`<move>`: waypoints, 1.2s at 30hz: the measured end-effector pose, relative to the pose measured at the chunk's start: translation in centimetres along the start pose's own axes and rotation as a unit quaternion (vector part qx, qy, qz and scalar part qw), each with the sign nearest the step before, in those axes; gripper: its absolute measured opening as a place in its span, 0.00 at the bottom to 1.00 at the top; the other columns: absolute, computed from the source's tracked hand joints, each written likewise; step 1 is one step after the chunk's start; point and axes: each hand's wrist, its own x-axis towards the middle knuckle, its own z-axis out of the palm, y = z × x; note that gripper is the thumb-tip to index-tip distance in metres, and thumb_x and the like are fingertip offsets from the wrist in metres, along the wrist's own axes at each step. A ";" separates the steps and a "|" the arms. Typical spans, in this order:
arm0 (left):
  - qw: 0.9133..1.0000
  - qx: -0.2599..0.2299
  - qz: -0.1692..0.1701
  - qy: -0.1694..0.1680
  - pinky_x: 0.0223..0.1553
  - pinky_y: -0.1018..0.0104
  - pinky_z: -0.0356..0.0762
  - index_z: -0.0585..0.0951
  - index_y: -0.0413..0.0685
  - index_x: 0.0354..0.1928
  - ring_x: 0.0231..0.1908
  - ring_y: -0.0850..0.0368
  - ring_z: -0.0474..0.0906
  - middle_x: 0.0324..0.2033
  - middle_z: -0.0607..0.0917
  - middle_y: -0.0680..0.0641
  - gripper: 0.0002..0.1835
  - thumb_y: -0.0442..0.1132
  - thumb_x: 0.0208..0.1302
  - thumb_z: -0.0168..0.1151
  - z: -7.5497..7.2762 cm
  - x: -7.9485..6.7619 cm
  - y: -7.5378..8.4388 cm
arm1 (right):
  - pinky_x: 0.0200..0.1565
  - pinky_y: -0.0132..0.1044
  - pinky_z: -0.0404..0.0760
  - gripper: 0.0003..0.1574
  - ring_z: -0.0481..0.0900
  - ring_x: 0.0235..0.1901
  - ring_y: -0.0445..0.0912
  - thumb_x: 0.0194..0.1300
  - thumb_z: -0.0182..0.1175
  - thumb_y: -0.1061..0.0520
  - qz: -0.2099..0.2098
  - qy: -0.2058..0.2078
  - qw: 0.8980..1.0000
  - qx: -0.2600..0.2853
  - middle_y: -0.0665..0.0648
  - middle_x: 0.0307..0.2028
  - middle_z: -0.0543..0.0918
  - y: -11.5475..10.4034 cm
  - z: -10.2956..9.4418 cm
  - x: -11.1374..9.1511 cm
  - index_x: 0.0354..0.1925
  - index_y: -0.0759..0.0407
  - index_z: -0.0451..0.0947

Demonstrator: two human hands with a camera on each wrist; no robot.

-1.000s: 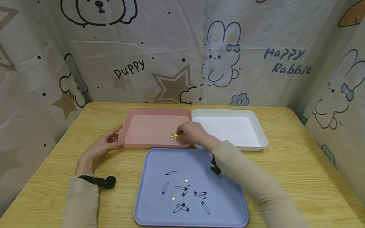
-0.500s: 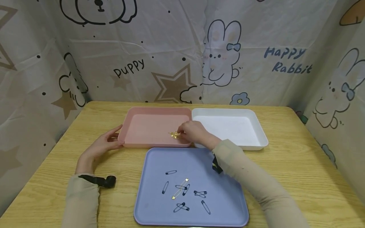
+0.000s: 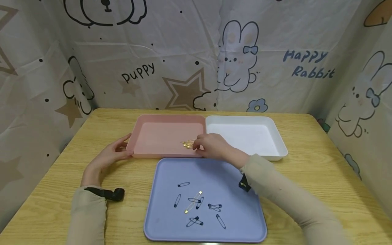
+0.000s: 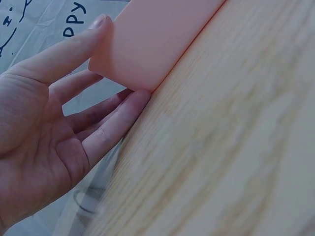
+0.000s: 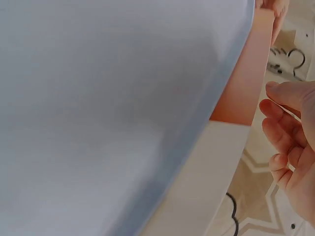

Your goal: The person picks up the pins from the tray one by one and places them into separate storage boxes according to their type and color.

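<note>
My left hand [image 3: 105, 157] lies at the left end of the pink tray [image 3: 162, 132]. In the left wrist view its thumb touches the tray's rim and the extended fingers [image 4: 125, 110] touch the corner. My right hand [image 3: 214, 146] hovers over the pink tray's right near corner, beside a small pile of gold safety pins [image 3: 188, 144]. In the right wrist view its fingers are loosely bent, with the thumb apart and nothing held. Several black safety pins [image 3: 221, 221] and one gold safety pin [image 3: 193, 202] lie on the blue tray [image 3: 165, 233].
A white tray [image 3: 242, 131] stands against the pink tray's right side. The blue tray lies in front of both on the wooden table [image 3: 306, 163]. A patterned cloth [image 3: 190, 51] hangs behind and at the sides.
My right hand has drawn back slightly right and toward me, its fingers loosening, and more of the gold pins shows. The left hand and the pins on the blue tray stay put.
</note>
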 end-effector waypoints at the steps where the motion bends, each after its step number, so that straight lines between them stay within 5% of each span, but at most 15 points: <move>1: 1.000 -0.002 0.001 -0.001 0.43 0.73 0.74 0.47 0.53 0.71 0.41 0.66 0.74 0.55 0.63 0.34 0.41 0.41 0.61 0.59 0.0 0.0 0.0 | 0.34 0.33 0.75 0.07 0.76 0.29 0.39 0.55 0.63 0.53 -0.008 0.001 1.000 -0.006 0.46 0.32 0.80 -0.1 -0.1 -0.3 0.34 0.49 0.83; 9: 1.000 0.003 -0.004 0.006 0.42 0.73 0.74 0.48 0.53 0.71 0.41 0.65 0.73 0.53 0.64 0.36 0.41 0.42 0.60 0.59 0.0 0.1 -0.1 | 0.36 0.31 0.76 0.06 0.76 0.30 0.37 0.54 0.65 0.55 -0.083 0.013 0.996 -0.005 0.45 0.31 0.80 -1.2 -0.1 -3.2 0.34 0.49 0.82; 18: 1.000 -0.014 0.005 -0.001 0.43 0.73 0.75 0.47 0.51 0.71 0.40 0.66 0.74 0.53 0.63 0.34 0.41 0.39 0.61 0.58 -0.1 -0.1 0.0 | 0.37 0.28 0.75 0.07 0.77 0.33 0.36 0.55 0.64 0.54 -0.138 -0.038 0.990 0.018 0.44 0.31 0.80 -2.4 0.3 -5.4 0.35 0.48 0.82; 36: 1.000 -0.007 0.005 -0.003 0.43 0.72 0.75 0.47 0.51 0.71 0.39 0.65 0.76 0.53 0.64 0.32 0.41 0.39 0.61 0.58 0.0 0.0 0.0 | 0.38 0.23 0.71 0.10 0.73 0.33 0.31 0.54 0.64 0.50 -0.167 -0.102 0.980 0.037 0.41 0.33 0.77 -3.4 2.0 -5.9 0.38 0.43 0.82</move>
